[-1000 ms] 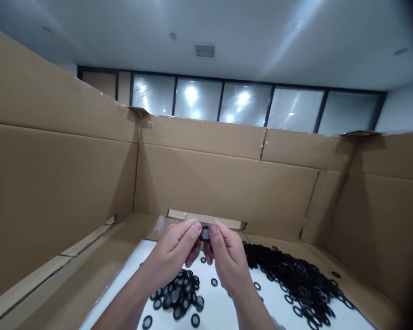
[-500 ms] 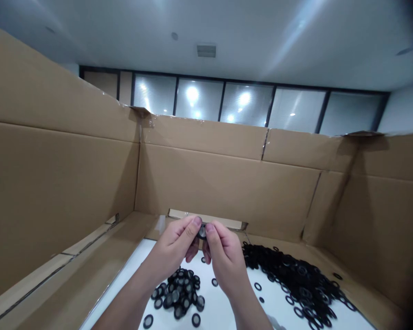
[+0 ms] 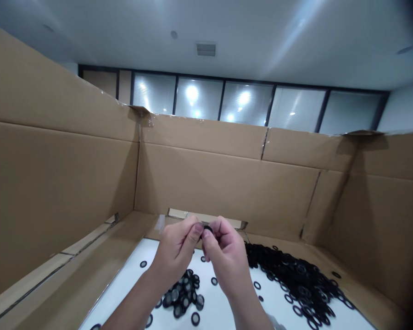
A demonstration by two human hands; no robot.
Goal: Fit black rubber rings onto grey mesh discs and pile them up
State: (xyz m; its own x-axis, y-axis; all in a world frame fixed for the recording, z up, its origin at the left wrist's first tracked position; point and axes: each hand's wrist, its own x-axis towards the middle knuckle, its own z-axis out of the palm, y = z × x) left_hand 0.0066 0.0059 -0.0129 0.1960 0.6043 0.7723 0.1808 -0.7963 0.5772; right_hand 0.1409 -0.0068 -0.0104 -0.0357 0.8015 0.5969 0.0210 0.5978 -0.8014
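A small black ring (image 3: 208, 228) is pinched between the fingertips of both hands, above the white surface. My left hand (image 3: 177, 243) grips its left side with thumb and fingers closed. My right hand (image 3: 226, 252) has its thumb against the ring's near right side and its fingers curled behind. The fingertips hide most of the ring, so its centre cannot be made out. Below my left wrist lies a pile of black round pieces with greyish centres (image 3: 186, 294). Right of my right hand spreads a large heap of black rings (image 3: 299, 279).
Cardboard walls (image 3: 227, 183) enclose the white surface (image 3: 223, 316) at the left, back and right. Loose rings lie scattered, one at the left (image 3: 143, 264) and another between the forearms (image 3: 195, 318). A clear plastic piece (image 3: 275, 323) shows at the bottom edge.
The ring has turned between my fingers; its pale centre faced me before and now only a dark edge shows. My left hand has shifted slightly right, and a loose ring beside its forearm has come into view.
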